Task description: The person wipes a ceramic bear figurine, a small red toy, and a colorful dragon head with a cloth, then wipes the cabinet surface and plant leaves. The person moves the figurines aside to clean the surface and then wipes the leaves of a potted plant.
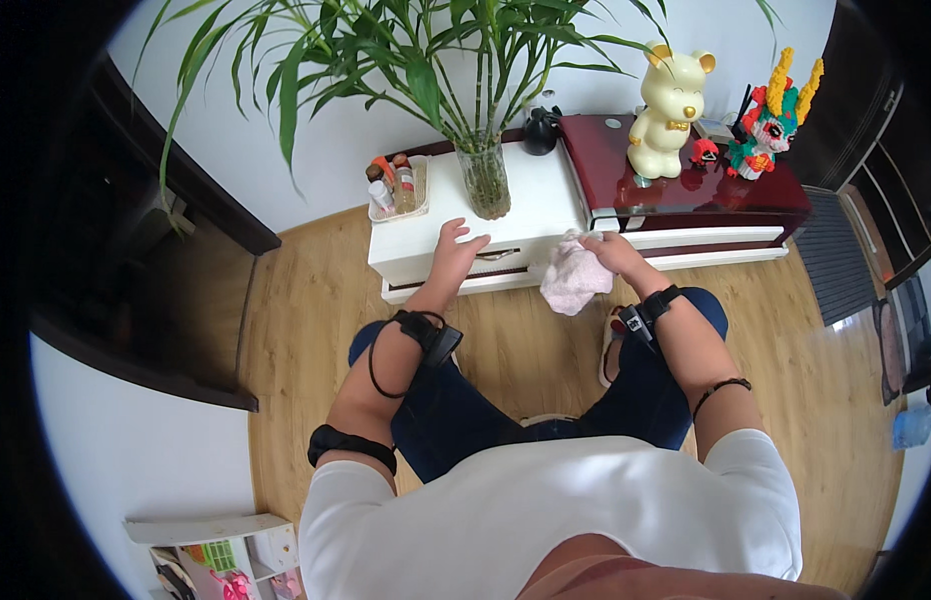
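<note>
My right hand (618,256) grips a pale pink cloth (576,275), which hangs bunched in front of the low cabinet's front edge. Fingers apart and holding nothing, my left hand (454,259) is at the front of the white cabinet (537,191), left of a metal drawer handle (498,255). Beyond that hand, a clear glass vase (484,178) with tall green bamboo stalks stands on the white top. A white basket (422,199) with several small bottles sits to the vase's left.
A dark round vase (540,133) stands at the back. On the glossy dark red top (600,154) are a cream bear figure (665,116), a small red figure (704,153) and a colourful block-built figure (765,135). A grey mat (840,255) lies right, a doorway left.
</note>
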The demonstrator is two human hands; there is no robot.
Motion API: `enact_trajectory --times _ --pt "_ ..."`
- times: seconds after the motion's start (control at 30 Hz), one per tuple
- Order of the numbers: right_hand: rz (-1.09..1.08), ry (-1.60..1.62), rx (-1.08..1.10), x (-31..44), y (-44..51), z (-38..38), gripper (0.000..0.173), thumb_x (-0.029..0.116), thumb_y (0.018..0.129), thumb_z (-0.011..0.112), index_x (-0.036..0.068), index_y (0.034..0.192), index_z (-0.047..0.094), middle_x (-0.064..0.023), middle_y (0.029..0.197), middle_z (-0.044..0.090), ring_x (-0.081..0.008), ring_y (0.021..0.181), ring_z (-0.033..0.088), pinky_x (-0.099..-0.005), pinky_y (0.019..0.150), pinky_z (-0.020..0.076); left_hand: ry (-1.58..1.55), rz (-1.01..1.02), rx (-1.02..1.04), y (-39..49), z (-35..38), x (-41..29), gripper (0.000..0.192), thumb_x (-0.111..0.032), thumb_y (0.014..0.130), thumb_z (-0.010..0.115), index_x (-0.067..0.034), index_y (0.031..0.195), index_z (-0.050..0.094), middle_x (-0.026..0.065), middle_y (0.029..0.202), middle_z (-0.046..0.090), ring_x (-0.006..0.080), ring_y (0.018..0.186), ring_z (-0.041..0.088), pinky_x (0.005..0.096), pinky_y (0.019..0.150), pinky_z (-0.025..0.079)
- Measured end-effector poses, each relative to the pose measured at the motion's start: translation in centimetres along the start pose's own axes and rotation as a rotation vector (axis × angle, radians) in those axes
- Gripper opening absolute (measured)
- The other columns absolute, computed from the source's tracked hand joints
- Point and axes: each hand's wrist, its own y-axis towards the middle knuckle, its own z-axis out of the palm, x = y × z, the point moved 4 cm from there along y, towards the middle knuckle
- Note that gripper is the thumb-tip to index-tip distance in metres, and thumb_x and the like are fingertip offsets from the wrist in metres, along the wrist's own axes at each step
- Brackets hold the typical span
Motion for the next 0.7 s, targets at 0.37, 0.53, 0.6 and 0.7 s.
enact_trajectory --times 0.37,0.53,0.6,0.7 --pt "-0.167 -0.403 0.089 6.5 4.7 4.6 0.059 0.051 0.089 0.069 -0.005 0.107 0.075 -0.0304 0.106 0.073 -0.0454 0.104 0.070 -0.0476 0.093 0.0557 0.038 0.397 -0.383 17.6 0.1 0.6 0.121 -0.031 0.069 0.099 0.006 0.156 0.023 0.0309 0.156 0.036 0.0398 0.148 0.037 0.0461 0.123 0.031" --pt "-0.057 -0.592 0.121 8.3 6.3 5.1 0.051 0.048 0.090 0.069 0.000 0.107 0.075 -0.0253 0.106 0.075 -0.0415 0.103 0.071 -0.0474 0.093 0.0560 -0.110 0.509 -0.452 20.5 3.6 -2.3 0.146 -0.020 0.060 0.104 0.002 0.161 0.002 0.0316 0.164 0.022 0.0397 0.153 0.028 0.0453 0.126 0.026" --pt "-0.055 -0.612 0.115 8.5 6.9 5.3 0.049 0.047 0.090 0.069 0.001 0.105 0.075 -0.0245 0.106 0.075 -0.0409 0.103 0.072 -0.0474 0.092 0.0563 -0.130 0.487 -0.501 20.7 4.9 -2.8 0.146 -0.020 0.058 0.104 0.002 0.161 0.003 0.0315 0.162 0.026 0.0405 0.152 0.031 0.0452 0.125 0.027" --pt "-0.062 -0.631 0.126 8.5 7.5 5.9 0.047 0.046 0.090 0.068 0.002 0.105 0.076 -0.0222 0.104 0.076 -0.0400 0.102 0.072 -0.0469 0.092 0.0569 -0.108 0.464 -0.577 20.8 5.9 -3.4 0.146 -0.021 0.057 0.105 0.001 0.161 0.005 0.0319 0.158 0.033 0.0415 0.148 0.036 0.0452 0.124 0.030"
